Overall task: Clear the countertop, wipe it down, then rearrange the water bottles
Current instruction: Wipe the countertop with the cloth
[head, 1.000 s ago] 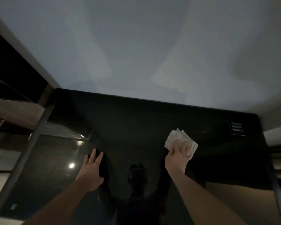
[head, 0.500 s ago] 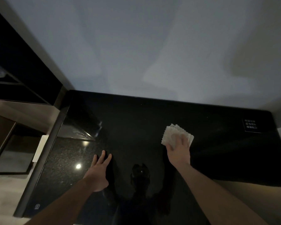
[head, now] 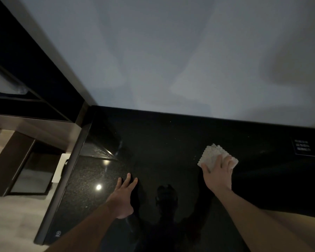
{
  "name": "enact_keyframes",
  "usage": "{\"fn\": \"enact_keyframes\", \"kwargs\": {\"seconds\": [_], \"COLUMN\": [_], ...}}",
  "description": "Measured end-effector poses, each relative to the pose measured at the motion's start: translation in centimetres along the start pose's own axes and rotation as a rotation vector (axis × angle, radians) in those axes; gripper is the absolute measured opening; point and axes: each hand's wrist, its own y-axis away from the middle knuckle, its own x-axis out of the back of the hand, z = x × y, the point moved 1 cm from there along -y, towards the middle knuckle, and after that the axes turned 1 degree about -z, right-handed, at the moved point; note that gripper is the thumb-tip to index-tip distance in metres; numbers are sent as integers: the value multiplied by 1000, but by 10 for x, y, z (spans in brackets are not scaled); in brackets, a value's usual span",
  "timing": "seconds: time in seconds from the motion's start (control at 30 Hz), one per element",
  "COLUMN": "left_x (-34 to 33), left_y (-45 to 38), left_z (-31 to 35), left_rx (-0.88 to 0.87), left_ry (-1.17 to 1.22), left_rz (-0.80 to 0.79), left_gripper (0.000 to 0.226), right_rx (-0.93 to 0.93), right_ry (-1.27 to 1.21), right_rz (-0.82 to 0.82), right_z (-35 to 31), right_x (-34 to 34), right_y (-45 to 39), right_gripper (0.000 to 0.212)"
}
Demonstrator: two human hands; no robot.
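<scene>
Both arms reached forward from the near edge. The left hand [head: 123, 200] lay flat on the counter [head: 162, 146], palm down, with its fingers straight and a little spread, pointing far. The right hand [head: 217, 176] was farther away and to the right. It pressed down on a cloth [head: 212, 154] with its fingers straight on top. Both forearms were bare.

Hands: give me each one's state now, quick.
Left hand: open, fingers flat on the countertop.
Right hand: open, fingers pressing the white cloth.
</scene>
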Motion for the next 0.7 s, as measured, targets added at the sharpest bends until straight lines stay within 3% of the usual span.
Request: {"fn": "enact_keyframes", "kwargs": {"seconds": [0.2,0.5,0.7], "left_x": [15,71,77], "left_y": [-3,-7,-6], "left_z": [-34,-177,-254], "left_rx": [-86,-41,-41], "left_ry": [-9,-96,-90], "left_rz": [79,211,153], "left_gripper": [102,102,111], "right_rx": [-13,29,25], "right_ry": [3,9,-14], "right_rz": [23,45,42], "right_z": [-70,-195,-265], "right_x": [-26,-83,-110], "right_y": [8,40,47], "right_gripper": [98,77,70]}}
